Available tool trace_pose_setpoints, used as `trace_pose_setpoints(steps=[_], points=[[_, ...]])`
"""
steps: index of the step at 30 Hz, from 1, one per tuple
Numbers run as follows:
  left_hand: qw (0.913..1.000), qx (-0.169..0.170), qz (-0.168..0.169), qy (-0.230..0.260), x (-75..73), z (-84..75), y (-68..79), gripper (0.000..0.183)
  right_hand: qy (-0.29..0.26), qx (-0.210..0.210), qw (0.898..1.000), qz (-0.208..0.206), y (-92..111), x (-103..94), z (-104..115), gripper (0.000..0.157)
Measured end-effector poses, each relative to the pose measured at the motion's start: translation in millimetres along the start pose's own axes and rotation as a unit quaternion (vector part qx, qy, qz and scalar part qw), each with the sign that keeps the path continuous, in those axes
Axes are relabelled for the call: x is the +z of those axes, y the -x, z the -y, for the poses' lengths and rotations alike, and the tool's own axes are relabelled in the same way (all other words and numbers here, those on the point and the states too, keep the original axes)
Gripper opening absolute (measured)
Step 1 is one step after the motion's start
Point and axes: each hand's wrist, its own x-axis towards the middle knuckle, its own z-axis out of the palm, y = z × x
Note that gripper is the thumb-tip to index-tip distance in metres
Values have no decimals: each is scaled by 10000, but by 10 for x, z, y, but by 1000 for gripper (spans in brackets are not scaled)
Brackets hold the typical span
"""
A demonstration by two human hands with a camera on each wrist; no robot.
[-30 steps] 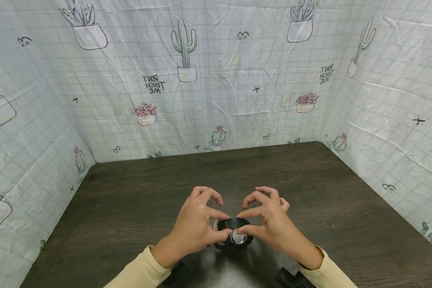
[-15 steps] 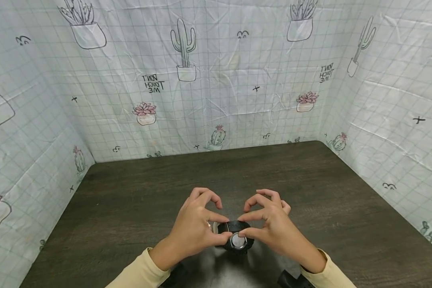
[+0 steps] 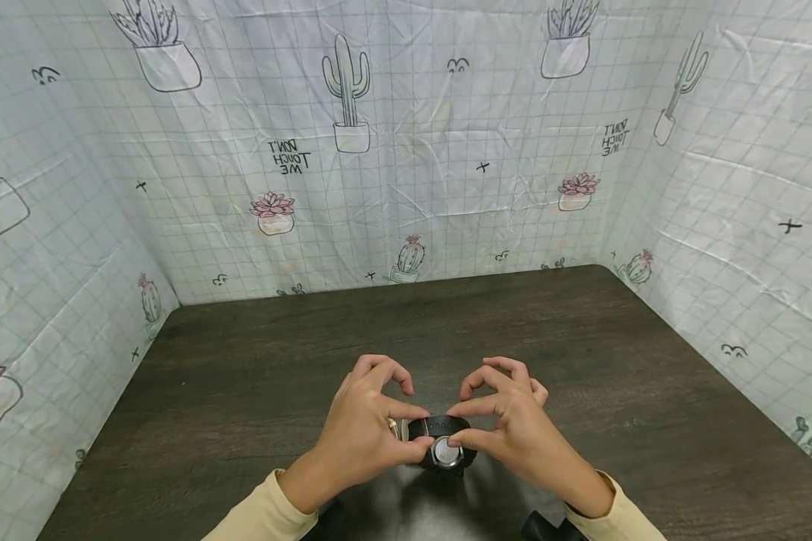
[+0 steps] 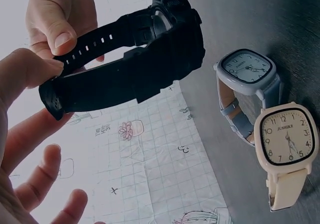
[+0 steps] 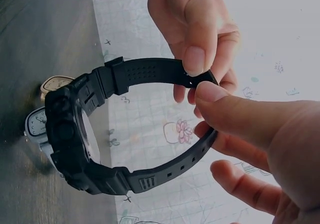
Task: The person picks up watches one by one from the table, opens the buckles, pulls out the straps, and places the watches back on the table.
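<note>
A black wristwatch (image 3: 448, 426) with a perforated rubber strap is held up in front of the person, its metal case back facing up toward the head camera. My left hand (image 3: 365, 421) pinches one strap end between thumb and forefinger. The other end, with a row of holes, is pinched by my right hand (image 3: 514, 421). In the right wrist view the strap (image 5: 170, 166) bends into a loop, and the two ends meet at the thumb tips. The chunky case (image 4: 175, 39) hangs away from both hands in the left wrist view.
Two more watches rest on the dark wooden table (image 3: 277, 353): a pale blue square one (image 4: 247, 71) and a cream one (image 4: 287, 136) beside it. A black object (image 3: 544, 526) lies by the right sleeve. Cactus-printed cloth (image 3: 406, 150) walls the table's back and sides.
Both hands and the black wristwatch have sunk slightly toward the person. The pinch on the strap ends stays the same.
</note>
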Motion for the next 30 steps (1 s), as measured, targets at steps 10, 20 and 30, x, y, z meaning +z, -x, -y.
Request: trace_pose_setpoints(steps=[10, 20, 30], points=[[9989, -226, 128, 381, -5, 3, 17, 20, -80, 110, 9999, 99, 3, -18, 2, 19], [9991, -217, -24, 371, -10, 7, 35, 21, -92, 56, 9999, 37, 6, -7, 4, 21], [9987, -308, 177, 369, -20, -13, 30, 17, -166, 127, 9993, 295, 0, 8, -9, 23]])
